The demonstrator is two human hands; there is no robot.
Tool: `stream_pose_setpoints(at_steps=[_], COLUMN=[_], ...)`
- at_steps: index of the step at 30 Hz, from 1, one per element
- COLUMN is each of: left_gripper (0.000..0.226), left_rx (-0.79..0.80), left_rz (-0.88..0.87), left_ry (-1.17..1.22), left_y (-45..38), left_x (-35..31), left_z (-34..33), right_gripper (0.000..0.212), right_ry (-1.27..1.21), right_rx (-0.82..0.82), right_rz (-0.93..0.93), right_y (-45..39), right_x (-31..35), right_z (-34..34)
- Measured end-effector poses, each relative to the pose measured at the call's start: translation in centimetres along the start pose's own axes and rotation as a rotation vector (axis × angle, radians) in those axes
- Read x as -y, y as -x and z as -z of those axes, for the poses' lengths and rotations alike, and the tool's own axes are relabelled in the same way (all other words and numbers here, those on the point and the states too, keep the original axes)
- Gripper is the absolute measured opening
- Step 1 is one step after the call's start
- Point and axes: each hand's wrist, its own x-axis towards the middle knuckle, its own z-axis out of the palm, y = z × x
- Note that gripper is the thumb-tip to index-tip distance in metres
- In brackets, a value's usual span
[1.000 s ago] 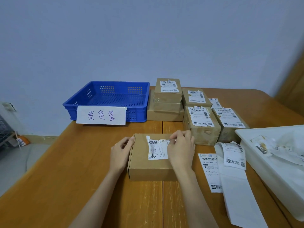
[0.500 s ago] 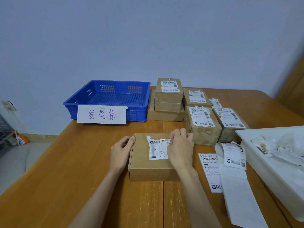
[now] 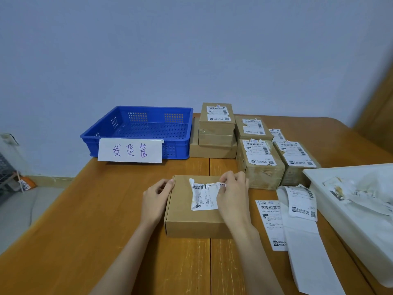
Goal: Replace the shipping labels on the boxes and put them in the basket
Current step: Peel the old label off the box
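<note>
Wooden table [image 3: 85, 220]: stacked boxes [image 3: 260, 160] (labelled) crowd right hand [image 3: 232, 196].

Wooden table [image 3: 106, 231] with parcels, labels and bins

On it: a blue basket [image 3: 136, 126] at the back left, stacked boxes [image 3: 214, 135] beside it, one box [image 3: 187, 211] near the front, a label strip [image 3: 302, 226] and a white bin [image 3: 350, 213] at right.

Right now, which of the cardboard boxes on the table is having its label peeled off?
The flat box nearest the person: the left hand steadies its edge while the right hand pinches its crumpled label. The other boxes stand untouched behind.
</note>
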Motion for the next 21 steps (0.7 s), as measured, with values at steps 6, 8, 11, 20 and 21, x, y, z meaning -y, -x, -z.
stream_pose_setpoints(at_steps=[6, 8, 11, 20, 21], left_gripper=[0.034, 0.034, 0.033, 0.034, 0.034], left_rx=[-0.002, -0.003, -0.002, -0.01, -0.01], left_rz=[0.009, 0.005, 0.006, 0.006, 0.005], left_ry=[0.002, -0.008, -0.02, -0.018, -0.02], left_y=[-0.12, -0.09, -0.02, -0.06, -0.04], left_x=[-0.04, -0.07, -0.14, -0.15, -0.12], left_z=[0.0, -0.03, -0.04, -0.07, -0.09], right_gripper=[0.028, 0.009, 0.006, 0.012, 0.013], right_ry=[-0.031, -0.012, 0.055, 0.056, 0.014], right_rx=[-0.01, -0.053, -0.134, -0.204, -0.204], right_rz=[-0.045, -0.074, -0.066, 0.017, -0.002], right_y=[-0.1, 0.19, 0.35, 0.25, 0.22], right_x=[-0.07, -0.21, -0.06, -0.16, -0.21], right_z=[0.13, -0.07, -0.19, -0.55, -0.51])
